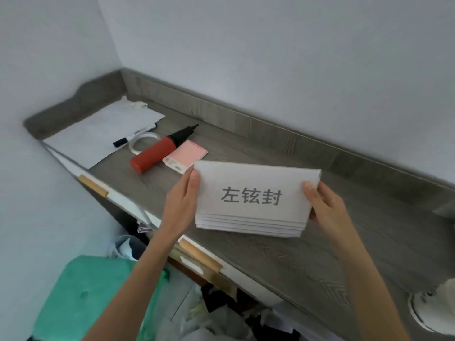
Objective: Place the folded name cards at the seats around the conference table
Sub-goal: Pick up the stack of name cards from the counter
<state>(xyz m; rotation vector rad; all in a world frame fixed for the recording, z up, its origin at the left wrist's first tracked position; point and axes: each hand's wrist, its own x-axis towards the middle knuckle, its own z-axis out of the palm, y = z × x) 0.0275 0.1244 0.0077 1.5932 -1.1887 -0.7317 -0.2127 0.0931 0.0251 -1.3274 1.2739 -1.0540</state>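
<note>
1. Two hands hold one stack of folded name cards (256, 198) above the grey wood-grain counter (320, 254); the left hand (182, 200) pinches the stack's left edge with the thumb on the printed face; the right hand (322, 200) pinches the right edge the same way; neither hand is free.
2. Several layered edges show along the stack's lower side, so it is judged to hold several cards; the top face bears three printed characters; the stack appears lifted clear of the counter, though contact at its lower corner cannot be ruled out.
3. No conference table or seat is in view; placement is judged not yet begun.
4. Beyond the stack lie a red hand pump (157, 151), a pink notepad (189, 153), a roll of tape (142, 141), a marker (135, 135) and a white sheet (103, 134); a green cushion (81, 296) sits below the counter edge.
5. Risks: the grip is on the edges only, so loosening either thumb could let the cards fan out or slide; dropped cards could fall into the clutter below the counter; squeezing could crease the folds, and a creased card may not stand upright.
</note>
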